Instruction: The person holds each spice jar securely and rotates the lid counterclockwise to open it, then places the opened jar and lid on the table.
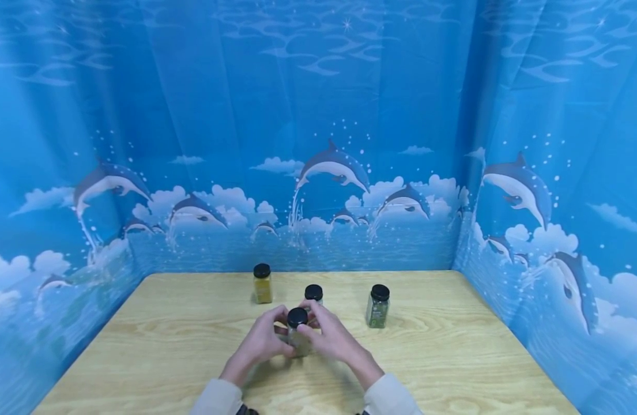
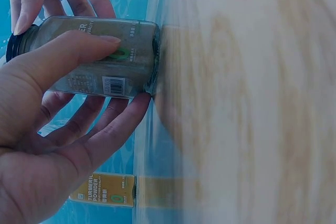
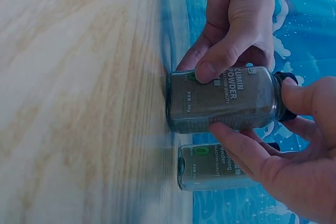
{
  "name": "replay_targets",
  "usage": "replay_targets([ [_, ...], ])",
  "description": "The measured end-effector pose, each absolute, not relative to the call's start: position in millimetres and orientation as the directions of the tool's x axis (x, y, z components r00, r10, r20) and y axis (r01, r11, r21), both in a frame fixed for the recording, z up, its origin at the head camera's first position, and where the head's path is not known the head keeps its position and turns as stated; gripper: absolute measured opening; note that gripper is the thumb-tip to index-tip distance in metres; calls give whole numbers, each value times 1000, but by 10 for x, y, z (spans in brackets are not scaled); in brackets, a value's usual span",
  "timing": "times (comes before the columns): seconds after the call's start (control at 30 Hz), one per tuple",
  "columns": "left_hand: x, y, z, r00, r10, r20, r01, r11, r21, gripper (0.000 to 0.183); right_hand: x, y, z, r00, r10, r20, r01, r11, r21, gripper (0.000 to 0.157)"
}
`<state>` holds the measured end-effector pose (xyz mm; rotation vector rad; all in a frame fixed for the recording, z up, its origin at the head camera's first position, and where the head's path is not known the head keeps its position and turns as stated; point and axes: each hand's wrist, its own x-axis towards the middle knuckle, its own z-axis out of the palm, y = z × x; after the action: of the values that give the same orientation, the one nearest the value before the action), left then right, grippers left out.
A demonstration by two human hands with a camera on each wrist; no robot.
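the left hand [image 1: 263, 341] grips the body of the cumin jar [image 3: 210, 106], and the right hand [image 1: 335, 335] holds it too, thumb on its black lid [image 1: 297, 317]. the jar is upright over the table [image 1: 453, 357]; whether its base touches the wood is hard to tell. if either hand slackens, the smooth glass could slip or tip. a careless forward push could knock the jar just behind [image 1: 313, 293]; the turmeric jar [image 1: 263, 287] and green jar [image 1: 377, 312], standing farther off, seem less at risk.
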<state>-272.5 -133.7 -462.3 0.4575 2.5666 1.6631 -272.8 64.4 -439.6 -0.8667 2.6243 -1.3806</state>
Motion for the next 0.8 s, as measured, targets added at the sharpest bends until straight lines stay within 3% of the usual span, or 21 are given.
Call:
replay_targets([
  [0.3,-2736,-1341,-4638,-950,280,135,243,397,885,54,-2744,658,-4384,-806,-540,243,-520,448,-727,42],
  [0.57,-2731,-1341,-4634,-955,273,113,218,395,892,54,-2730,681,-4373,-820,-545,177,-449,419,-789,58],
  [0.8,-2733,-1344,-4623,-957,272,102,207,393,896,54,-2719,655,-4389,-848,-494,192,-426,417,-803,50],
])
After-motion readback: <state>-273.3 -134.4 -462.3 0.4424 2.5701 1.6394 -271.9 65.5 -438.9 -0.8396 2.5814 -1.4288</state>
